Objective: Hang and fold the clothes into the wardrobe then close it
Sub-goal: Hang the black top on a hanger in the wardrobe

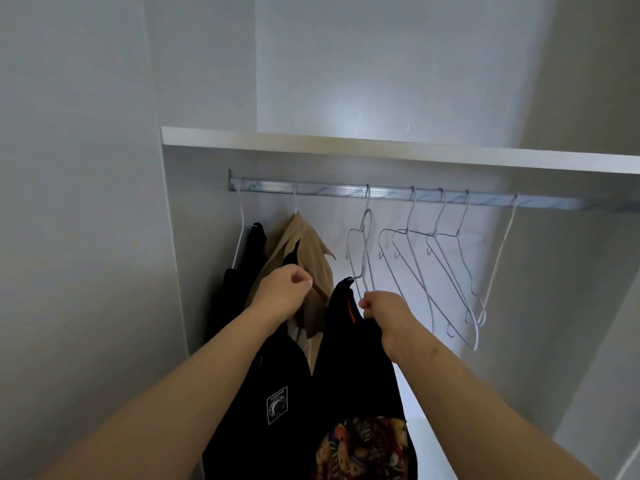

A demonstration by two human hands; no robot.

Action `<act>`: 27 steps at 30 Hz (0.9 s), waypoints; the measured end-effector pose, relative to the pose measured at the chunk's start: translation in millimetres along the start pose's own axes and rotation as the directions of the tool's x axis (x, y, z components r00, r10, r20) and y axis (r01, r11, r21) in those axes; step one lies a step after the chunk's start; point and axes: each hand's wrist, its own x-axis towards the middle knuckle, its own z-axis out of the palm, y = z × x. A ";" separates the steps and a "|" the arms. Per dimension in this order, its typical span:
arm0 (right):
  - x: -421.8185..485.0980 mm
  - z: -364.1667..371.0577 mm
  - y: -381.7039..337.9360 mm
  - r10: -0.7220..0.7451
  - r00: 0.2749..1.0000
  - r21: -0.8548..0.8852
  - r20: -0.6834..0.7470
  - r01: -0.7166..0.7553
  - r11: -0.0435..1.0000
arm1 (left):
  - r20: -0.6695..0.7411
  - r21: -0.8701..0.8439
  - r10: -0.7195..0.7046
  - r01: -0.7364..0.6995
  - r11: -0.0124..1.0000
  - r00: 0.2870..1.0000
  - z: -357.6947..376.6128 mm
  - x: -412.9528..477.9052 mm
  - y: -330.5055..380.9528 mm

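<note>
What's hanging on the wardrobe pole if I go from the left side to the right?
Black garment on a white hanger → beige shirt → grey hanger with the black shirt partly on it → three bare grey hangers → one bare white hanger at the far right.

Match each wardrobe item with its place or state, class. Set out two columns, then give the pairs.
Things:
1 tan jacket
2 printed black shirt
3 wire hangers
4 shelf

Places or states:
A bare, on the right part of the rail
B above the rail
C gripped by the right hand
D hung on the rail's left part

Pairs: 1-D, 2-C, 3-A, 4-B
</note>
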 end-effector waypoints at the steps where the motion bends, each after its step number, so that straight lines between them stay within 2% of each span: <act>1: 10.5 0.6 -7.2 -0.006 1.000 0.000 0.000 0.006 1.000 | -0.014 0.014 0.014 -0.014 1.000 1.000 1.7 8.9 0.1; 5: 48.3 -4.1 -36.7 -0.067 0.998 -0.078 0.021 0.069 0.995 | -0.046 0.056 0.030 -0.028 0.998 0.999 7.1 46.3 2.4; 10: 81.6 -19.3 -72.5 -0.157 0.986 -0.080 0.047 0.161 0.984 | -0.075 0.186 0.067 -0.052 0.981 0.995 22.9 91.2 11.1; 14: 108.6 -18.6 -96.3 -0.158 0.985 -0.154 0.071 0.167 0.974 | -0.148 0.358 0.088 -0.030 0.933 0.985 34.8 118.3 14.4; 17: 128.5 -12.7 -99.7 -0.147 0.984 -0.135 0.098 0.159 0.978 | -0.148 0.425 0.035 0.032 0.905 0.988 38.4 129.5 12.1; 22: 166.3 -2.8 -82.2 -0.188 0.974 -0.134 0.130 0.205 0.970 | -0.197 0.419 -0.098 0.174 0.891 0.975 50.3 135.6 -13.7; 27: 188.5 12.5 -61.9 -0.166 0.978 -0.036 0.124 0.171 0.985 | -0.281 0.214 0.005 0.058 0.975 0.960 52.9 136.0 -31.4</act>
